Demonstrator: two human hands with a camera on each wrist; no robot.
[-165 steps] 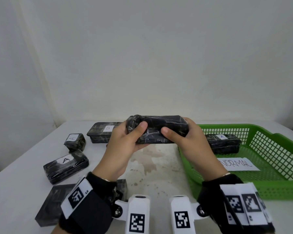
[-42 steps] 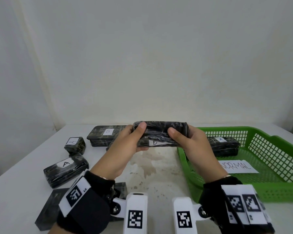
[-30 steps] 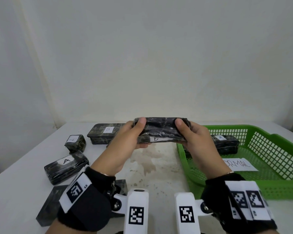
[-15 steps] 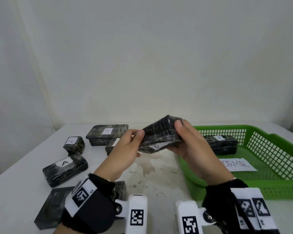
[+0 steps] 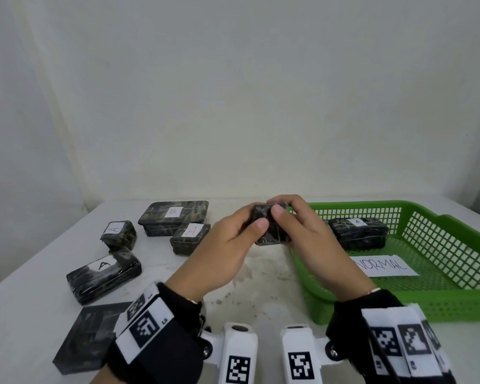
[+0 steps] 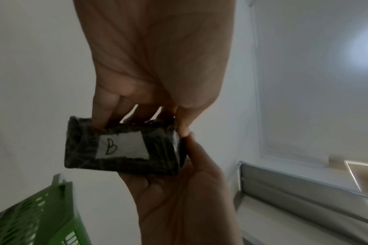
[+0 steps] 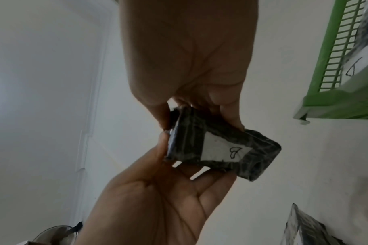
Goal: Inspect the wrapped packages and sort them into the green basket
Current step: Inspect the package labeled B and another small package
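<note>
Black wrist straps with printed white markers sit closest to the head camera, and beyond them the left hand (image 5: 227,245) and the right hand (image 5: 308,239) meet above the table (image 5: 25,314). Between them is the held package (image 5: 269,228), dark and film-wrapped. Both hands have thumbs and fingertips curled onto it, pinching its ends.

Half a second ago the package lay tilted with its long side toward the head camera; now it is turned end-on, so that view sees only a small dark face. The wrist views show what the turn brought round: a white label marked B (image 6: 120,145) on the broad face, pointing down and away from the head camera. I judge this to be inspection still under way, with the letter and the wrap being checked before any decision on where it goes.

Farther out on the left lie five more packages: a flat unlabelled one (image 5: 86,339) nearest, three marked A, and the large B package (image 5: 173,217) at the back. To the right the green basket (image 5: 455,306) holds a paper reading NORMAL (image 5: 383,266) and one package marked A (image 5: 358,231). The held package hangs just outside the basket's near-left rim, not yet over it. Whether a B belongs there cannot be told from here.
</note>
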